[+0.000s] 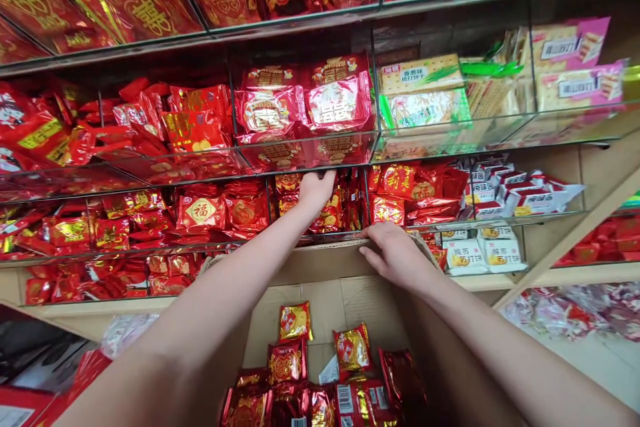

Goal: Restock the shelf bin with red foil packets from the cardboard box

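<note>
My left hand (317, 192) reaches into a compartment of the lower shelf, among red and gold snack packets (330, 213). Its fingers are mostly hidden by the shelf above and the packets, so whether they hold anything does not show. At the shelf's front edge rests my right hand (395, 253), open, thumb apart from the fingers, beside the upper edge of a cardboard box (295, 260). Inside the box lie several red and gold wrapped packets, among them one with a gold heart pattern (287, 363) and another loose packet (353, 349).
Glass dividers split the shelves into compartments. Pink-red packets (337, 103) and green-trimmed crackers (425, 77) fill the shelf above. White packets (500, 253) stand at the lower right. A diagonal wooden edge (590, 217) borders the right side.
</note>
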Available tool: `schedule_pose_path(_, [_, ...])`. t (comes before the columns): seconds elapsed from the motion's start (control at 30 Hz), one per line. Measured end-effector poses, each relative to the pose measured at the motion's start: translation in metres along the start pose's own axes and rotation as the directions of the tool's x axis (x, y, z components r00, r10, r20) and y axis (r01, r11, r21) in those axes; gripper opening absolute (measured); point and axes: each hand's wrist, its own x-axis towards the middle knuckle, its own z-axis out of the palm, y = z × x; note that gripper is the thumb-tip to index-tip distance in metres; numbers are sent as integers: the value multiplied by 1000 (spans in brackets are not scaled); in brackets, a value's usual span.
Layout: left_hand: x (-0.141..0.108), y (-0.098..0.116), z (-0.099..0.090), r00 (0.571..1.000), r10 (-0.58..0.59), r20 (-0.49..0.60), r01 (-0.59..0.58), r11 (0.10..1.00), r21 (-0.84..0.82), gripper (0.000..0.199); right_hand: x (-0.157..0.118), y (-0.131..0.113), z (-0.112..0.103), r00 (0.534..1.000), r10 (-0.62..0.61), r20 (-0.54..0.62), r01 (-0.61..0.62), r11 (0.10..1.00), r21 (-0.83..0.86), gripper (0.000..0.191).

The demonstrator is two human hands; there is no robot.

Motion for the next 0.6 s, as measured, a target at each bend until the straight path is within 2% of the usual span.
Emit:
schedule_pose_path(0.07, [-3,1,1,998,35,54,-35,999,-10,40,0,0,0,1000,3,3,-3,1000,-5,11])
schedule_pose_path(0.13, [-7,2,0,985,115,132,-118,993,19,37,0,0,0,1000,3,3,-3,1000,-7,11])
schedule_pose_path(0.27, [-7,1,-3,941,263,214,-305,932,196,37,1,0,1,1000,10,4,-10,1000,-16,11])
schedule_pose_path(0.37, [3,2,2,949,249,191,-293,923,251,33,1,1,2,1000,14,7,-14,1000,-14,13])
schedule_pose_path(0.5, [19,4,8,971,182,154,-220,935,278,31,2,1,3,1000,20,5,-20,1000,-5,14])
schedule_pose_path(0.6, [22,2,3,969,154,193,-203,941,272,32,2,1,3,1000,26,-1,-26,1000,-6,13])
